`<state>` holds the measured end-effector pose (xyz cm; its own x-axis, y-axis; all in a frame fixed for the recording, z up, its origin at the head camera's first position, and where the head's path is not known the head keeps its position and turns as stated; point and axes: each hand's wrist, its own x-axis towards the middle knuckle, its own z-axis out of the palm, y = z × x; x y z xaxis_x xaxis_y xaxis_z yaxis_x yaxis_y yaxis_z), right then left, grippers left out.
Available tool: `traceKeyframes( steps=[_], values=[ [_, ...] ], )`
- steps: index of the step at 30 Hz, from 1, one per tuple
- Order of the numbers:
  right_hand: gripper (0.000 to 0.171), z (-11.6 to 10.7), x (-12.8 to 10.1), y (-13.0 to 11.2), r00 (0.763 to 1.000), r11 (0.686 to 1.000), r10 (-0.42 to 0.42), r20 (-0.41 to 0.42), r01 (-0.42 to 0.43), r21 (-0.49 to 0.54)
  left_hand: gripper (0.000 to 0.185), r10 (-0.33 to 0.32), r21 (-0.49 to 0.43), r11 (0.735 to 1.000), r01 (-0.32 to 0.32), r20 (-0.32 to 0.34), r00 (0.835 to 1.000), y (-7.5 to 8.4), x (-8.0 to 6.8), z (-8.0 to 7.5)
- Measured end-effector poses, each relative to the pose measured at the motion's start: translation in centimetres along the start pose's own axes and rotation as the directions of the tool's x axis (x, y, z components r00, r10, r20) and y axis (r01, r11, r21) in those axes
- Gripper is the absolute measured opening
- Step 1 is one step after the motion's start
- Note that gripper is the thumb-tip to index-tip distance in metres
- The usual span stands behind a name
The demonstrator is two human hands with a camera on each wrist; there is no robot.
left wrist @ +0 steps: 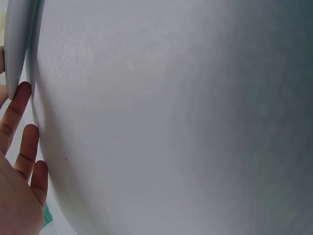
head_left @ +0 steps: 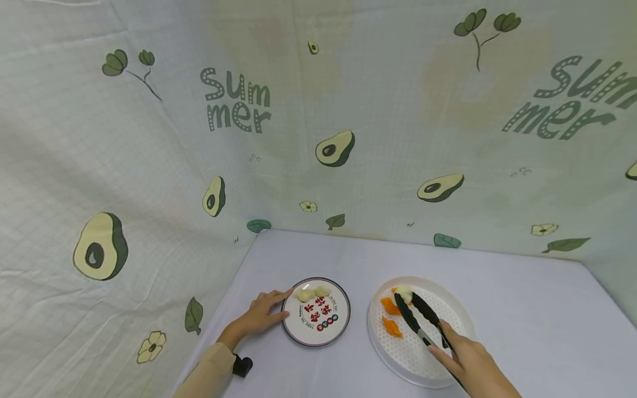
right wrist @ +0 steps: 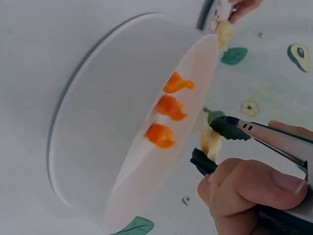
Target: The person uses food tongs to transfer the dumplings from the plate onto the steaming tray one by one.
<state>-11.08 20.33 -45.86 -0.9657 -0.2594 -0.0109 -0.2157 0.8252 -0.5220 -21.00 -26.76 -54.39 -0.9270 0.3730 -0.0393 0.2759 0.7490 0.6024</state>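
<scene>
worktop (head_left: 522,298) holds all | white tray (head_left: 450,318) landmark, orange bits inside | printed plate (head_left: 318,331) left of tray, left hand (head_left: 259,317) flat against rim to steady it | right hand (head_left: 470,362) squeezes tongs (head_left: 415,318) | tongs pinch pale dumpling (right wrist: 211,142) over tray's far edge

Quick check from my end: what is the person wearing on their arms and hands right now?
Both hands are bare: no gloves or rings show. The left hand comes out of a beige sleeve, with a small black device at the wrist. The right hand shows no sleeve in view.
</scene>
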Motion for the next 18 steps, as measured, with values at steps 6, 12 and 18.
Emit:
traceKeyframes(
  steps=[6, 12, 18],
  values=[
    [0.075, -0.8, -0.8, 2.5, 0.998, 0.998, 0.059, 0.021, -0.059, -0.032, 0.061, -0.001, 0.001, 1.000, 0.001, 0.010, 1.000, -0.1, 0.1, 0.1],
    [0.074, -0.9, -1.5, 4.4, 0.999, 0.997, 0.049, 0.006, -0.049, -0.058, 0.063, -0.013, 0.003, 1.000, 0.013, 0.007, 1.000, -0.3, 0.1, 0.1],
    [0.075, -0.8, -1.3, 5.4, 0.995, 0.996, 0.066, 0.071, -0.061, -0.061, 0.063, -0.011, 0.009, 1.000, 0.011, 0.006, 1.000, -0.3, 0.2, 0.2]
  ],
)
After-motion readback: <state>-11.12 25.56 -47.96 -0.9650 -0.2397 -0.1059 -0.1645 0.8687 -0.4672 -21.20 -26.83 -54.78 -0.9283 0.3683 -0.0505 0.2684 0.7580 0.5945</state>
